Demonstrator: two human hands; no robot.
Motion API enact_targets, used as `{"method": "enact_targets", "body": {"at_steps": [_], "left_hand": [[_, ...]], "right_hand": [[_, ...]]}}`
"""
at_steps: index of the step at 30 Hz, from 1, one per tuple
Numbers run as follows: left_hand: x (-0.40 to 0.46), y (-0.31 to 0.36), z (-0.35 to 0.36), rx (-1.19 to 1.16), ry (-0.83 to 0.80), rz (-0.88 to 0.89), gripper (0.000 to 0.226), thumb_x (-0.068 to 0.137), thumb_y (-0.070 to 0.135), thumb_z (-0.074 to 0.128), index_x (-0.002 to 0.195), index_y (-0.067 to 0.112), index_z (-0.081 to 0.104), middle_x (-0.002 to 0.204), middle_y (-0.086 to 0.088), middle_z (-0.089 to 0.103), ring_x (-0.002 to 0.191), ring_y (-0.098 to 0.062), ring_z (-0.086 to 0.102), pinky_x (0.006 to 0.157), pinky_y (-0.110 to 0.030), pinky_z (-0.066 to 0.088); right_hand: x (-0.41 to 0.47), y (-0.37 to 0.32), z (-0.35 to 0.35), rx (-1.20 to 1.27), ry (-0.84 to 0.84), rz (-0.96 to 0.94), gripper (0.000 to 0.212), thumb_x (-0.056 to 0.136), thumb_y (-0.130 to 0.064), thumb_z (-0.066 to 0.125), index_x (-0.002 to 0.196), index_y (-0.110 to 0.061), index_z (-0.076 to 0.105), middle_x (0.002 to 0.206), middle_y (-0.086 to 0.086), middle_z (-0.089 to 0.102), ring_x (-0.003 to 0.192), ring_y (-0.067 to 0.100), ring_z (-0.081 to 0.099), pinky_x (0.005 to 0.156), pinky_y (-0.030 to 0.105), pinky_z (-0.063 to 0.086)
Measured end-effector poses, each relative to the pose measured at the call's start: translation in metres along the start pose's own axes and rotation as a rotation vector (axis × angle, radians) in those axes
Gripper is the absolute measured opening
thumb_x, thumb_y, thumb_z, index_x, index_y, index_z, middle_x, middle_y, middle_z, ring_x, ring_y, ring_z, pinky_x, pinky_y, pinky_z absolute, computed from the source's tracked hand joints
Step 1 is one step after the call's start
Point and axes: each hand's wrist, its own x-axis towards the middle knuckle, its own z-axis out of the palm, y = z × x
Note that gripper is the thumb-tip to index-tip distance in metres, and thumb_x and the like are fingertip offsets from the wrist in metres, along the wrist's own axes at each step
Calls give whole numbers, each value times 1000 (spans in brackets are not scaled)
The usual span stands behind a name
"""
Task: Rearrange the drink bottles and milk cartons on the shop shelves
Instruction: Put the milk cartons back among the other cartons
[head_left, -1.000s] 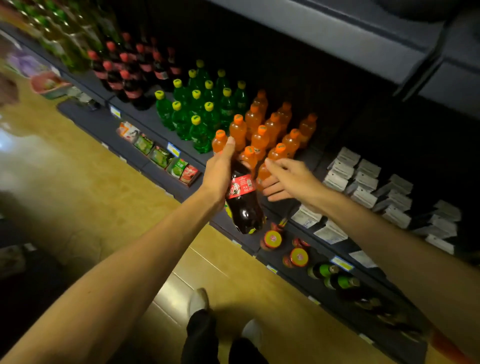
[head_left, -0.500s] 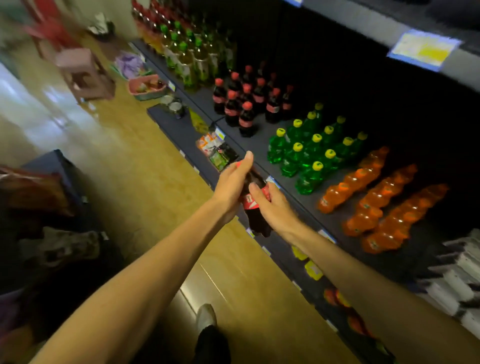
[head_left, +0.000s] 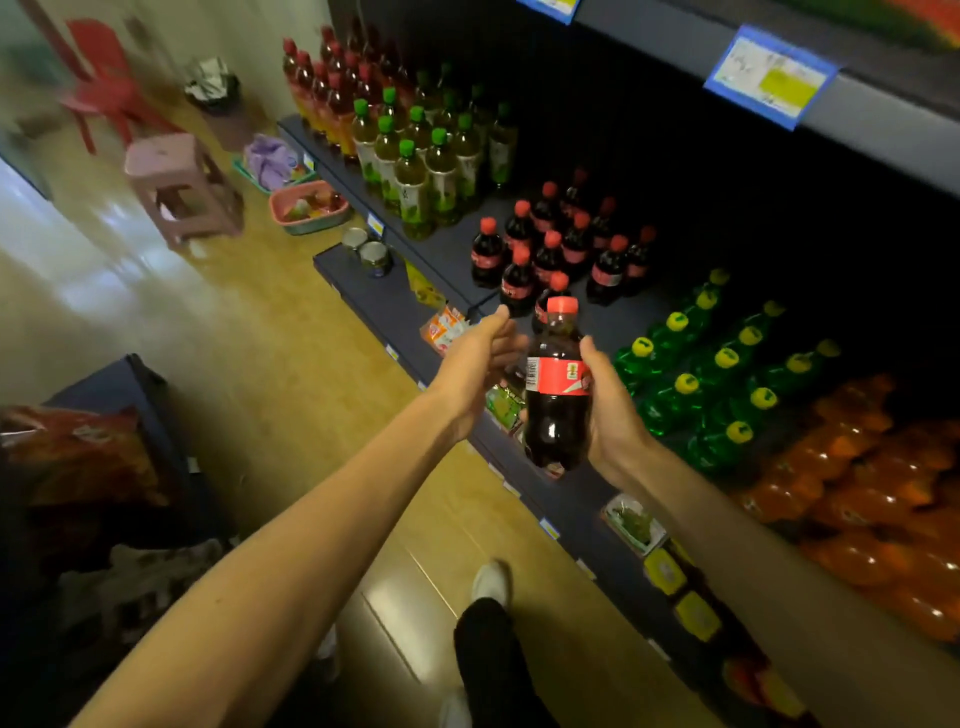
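Note:
A dark cola bottle with a red cap and red label stands upright in the air in front of the shelf edge. My right hand grips its right side, fingers curled round the body. Just left of the bottle my left hand hangs apart from it with relaxed fingers, holding nothing. Behind the bottle, a group of the same red-capped cola bottles stands on the dark shelf. To the right stand green bottles with yellow caps and orange bottles.
Tall green-capped tea bottles and red-capped ones fill the shelf's far left. Snack packets lie on the lower shelf. A pink stool, a red chair and baskets stand on the wooden floor; a dark bin with bags is at left.
The view swung left along the shelf. My left hand let go of the cola bottle, which now stands upright in my right hand, nearer the cola group.

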Motion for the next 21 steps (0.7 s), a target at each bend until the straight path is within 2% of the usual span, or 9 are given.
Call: {"method": "enact_targets", "body": {"at_steps": [2, 5, 7, 9, 10, 14, 17, 19, 21], "left_hand": [[26, 10, -1, 7, -7, -19, 28, 101, 41, 44, 97, 20, 62, 104, -3, 67, 99, -19, 52, 76, -24, 40], [63, 27, 0, 40, -19, -54, 27, 101, 38, 46, 87, 21, 62, 104, -2, 69, 96, -18, 57, 80, -25, 44], [84, 37, 3, 23, -31, -70, 27, 101, 37, 47, 99, 17, 66, 100, 0, 71, 92, -15, 61, 86, -28, 45], [102, 46, 8, 27, -44, -85, 32, 101, 36, 48, 114, 12, 65, 99, -1, 71, 87, -13, 62, 85, -28, 46], [110, 50, 11, 40, -53, -93, 32, 101, 35, 48, 115, 11, 65, 98, -1, 71, 85, -13, 62, 84, -28, 46], [146, 61, 25, 69, -117, -122, 24, 100, 34, 49, 99, 18, 67, 94, 1, 71, 84, -14, 63, 80, -28, 47], [175, 65, 30, 85, -171, -157, 25, 99, 35, 50, 106, 16, 66, 93, 2, 72, 81, -12, 62, 68, -23, 48], [195, 69, 33, 99, -213, -161, 26, 99, 35, 50, 110, 17, 65, 95, 2, 72, 82, -11, 63, 67, -22, 49], [214, 77, 34, 130, -252, -168, 27, 100, 33, 47, 111, 17, 65, 98, 2, 73, 83, -11, 64, 69, -21, 50]], "right_hand": [[25, -13, -7, 63, -25, -14, 60, 98, -57, 35, 104, -5, 65, 74, 13, 68, 62, 23, 66, 59, 30, 56], [54, -31, -10, 98, 4, -16, 72, 81, -69, 46, 102, -4, 64, 78, 17, 66, 62, 25, 65, 58, 31, 57], [71, -43, -15, 136, 31, -1, 74, 82, -69, 45, 105, -1, 64, 80, 17, 65, 64, 26, 65, 60, 32, 56], [85, -53, -21, 166, 73, -11, 67, 94, -60, 39, 116, -2, 62, 88, 16, 66, 74, 26, 65, 66, 32, 57], [92, -58, -24, 154, 96, -15, 60, 98, -56, 37, 120, -5, 61, 94, 15, 66, 81, 26, 65, 70, 33, 57], [117, -73, -33, 92, 173, -48, 53, 97, -47, 47, 132, -10, 58, 124, 17, 66, 110, 31, 66, 83, 38, 58], [129, -82, -35, 60, 209, -49, 32, 97, -39, 52, 116, -17, 65, 105, 8, 74, 92, 21, 73, 73, 35, 60], [138, -87, -36, 60, 246, -46, 20, 99, -36, 52, 106, -23, 65, 88, -1, 77, 80, 14, 74, 66, 32, 58], [147, -92, -36, 47, 292, -46, 18, 97, -38, 53, 105, -26, 64, 88, -5, 76, 83, 13, 73, 74, 35, 58]]}}
